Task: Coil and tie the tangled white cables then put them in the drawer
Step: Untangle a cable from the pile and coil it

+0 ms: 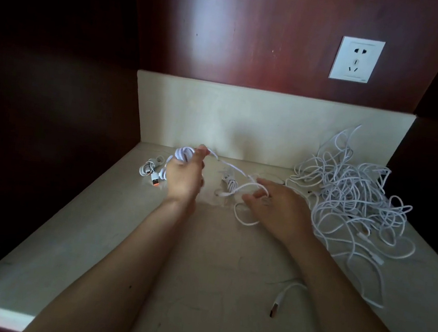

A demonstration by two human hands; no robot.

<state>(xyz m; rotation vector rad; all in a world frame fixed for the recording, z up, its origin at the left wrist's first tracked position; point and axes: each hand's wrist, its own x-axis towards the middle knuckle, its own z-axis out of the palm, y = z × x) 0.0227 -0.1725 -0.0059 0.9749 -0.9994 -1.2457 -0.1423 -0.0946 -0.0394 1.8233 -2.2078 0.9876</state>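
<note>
Your L hand (pixel 184 174) grips a part-wound coil (pixel 182 153), R hand (pixel 278 208) fingers curl round its slack (pixel 232 166); 2 small bundles (pixel 149 168) look done, big tangle (pixel 350 190) left, drawer unseen

Counter (pixel 202 258) w/ cable tangle (pixel 350 196), coiled bundle (pixel 150 169)

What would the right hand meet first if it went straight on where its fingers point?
Probably the small bundled cable on the counter, just beyond the right hand and the strand it holds; depth is unclear.
</note>
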